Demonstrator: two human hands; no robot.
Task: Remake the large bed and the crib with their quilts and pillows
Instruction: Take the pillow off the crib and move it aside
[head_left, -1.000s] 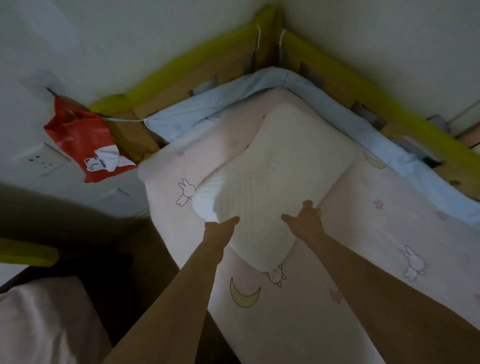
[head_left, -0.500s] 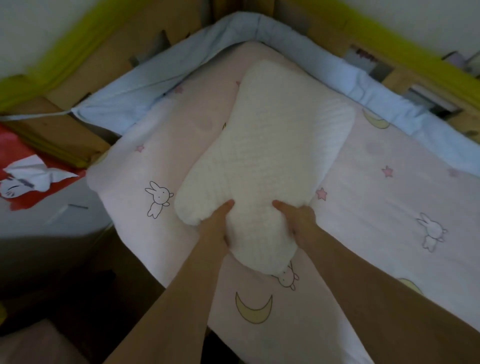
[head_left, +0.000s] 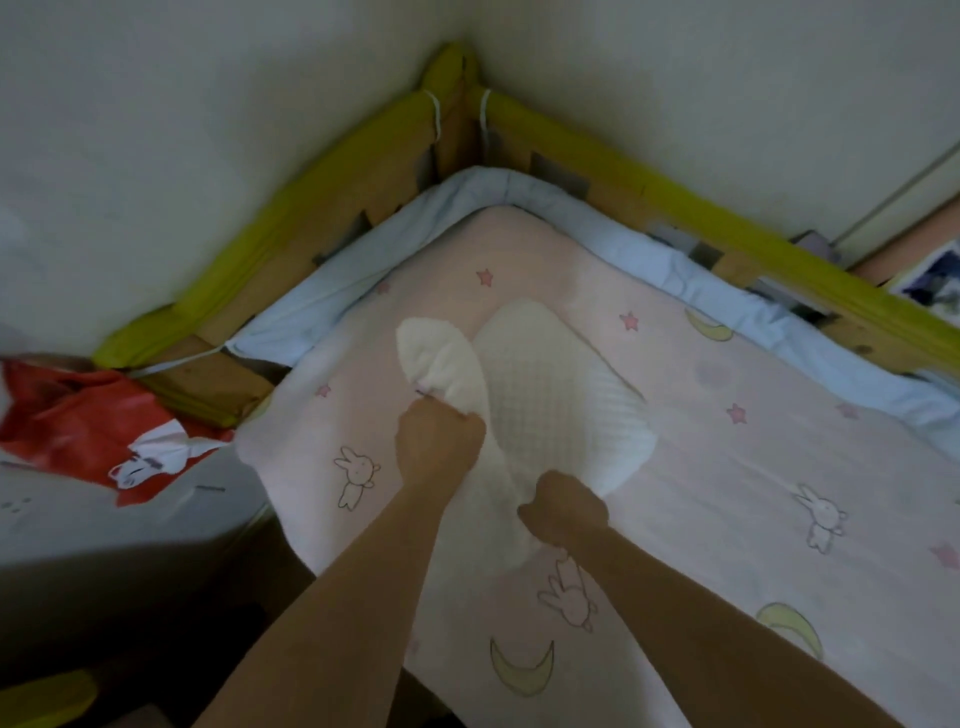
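- Cream-white and waffle-textured, the crib pillow (head_left: 545, 410) lies on the pink crib sheet (head_left: 753, 467), its far end pointing toward the padded corner of the crib (head_left: 462, 130) and its near end toward the person.
- Its shape is uneven: a smaller lobe bulges on the left of the pillow, split from the wider right part by a deep crease, and the near end looks bunched.
- Left hand (head_left: 439, 441) is curled into a fist on the pillow's left lobe, bunching the fabric there; it appears to grip the cover.
- Right hand (head_left: 563, 512) is likewise curled tight on the pillow's near end, apparently gripping it.
- Judged from this view, the sheet printed with rabbits, moons and stars is already spread fairly flat around the pillow, and the pale blue bumper (head_left: 519, 187) lines the rails beyond the pillow's far end.
- Placing and smoothing the pillow seems to be the step in hand; it is not yet squared toward the corner.
- No quilt shows anywhere near the pillow, so that part of the crib looks left to do.
- Nothing of the large bed can be identified with certainty, so its progress cannot be told.
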